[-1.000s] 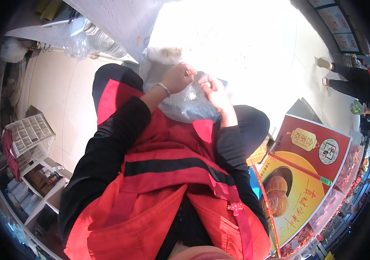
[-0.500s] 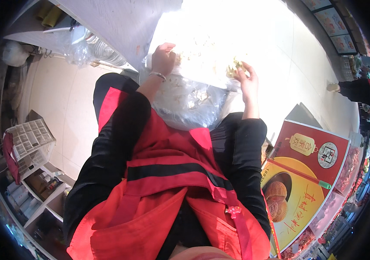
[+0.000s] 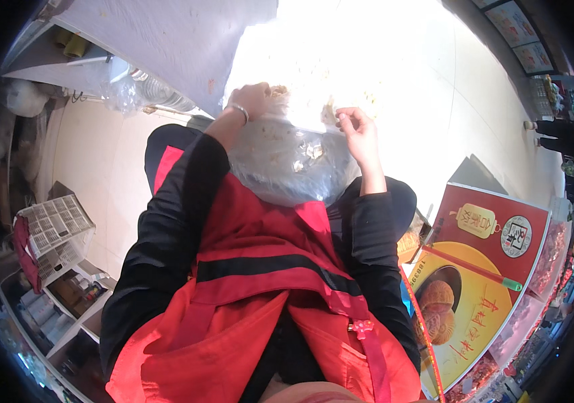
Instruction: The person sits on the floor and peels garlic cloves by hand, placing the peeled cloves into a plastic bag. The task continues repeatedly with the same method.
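Observation:
A clear plastic bag (image 3: 280,178) spreads across my lap, with pale scraps (image 3: 308,151) in or on it. Beyond it lies a white surface blown out by glare, dotted with small yellowish bits. My left hand (image 3: 250,101), wearing a bracelet, is curled at the far left of the bag, against a brownish-yellow clump (image 3: 278,91). Glare hides its fingertips and what they grip. Farther right, the thumb and fingers of my right hand (image 3: 361,134) are drawn together beside a pale brownish piece (image 3: 329,112). What lies between them is unclear.
A grey panel (image 3: 146,40) rises at the upper left, with wrapped plastic items (image 3: 126,87) beside it. A white plastic crate (image 3: 58,225) stands on the left. A red and yellow printed box (image 3: 478,235) is close on my right. Another person's legs (image 3: 556,136) show at far right.
My right hand has moved left and slightly nearer, and the yellow-green clump at its fingers is no longer seen there. My left hand has turned and shifted slightly; a brownish-yellow clump now shows beside it.

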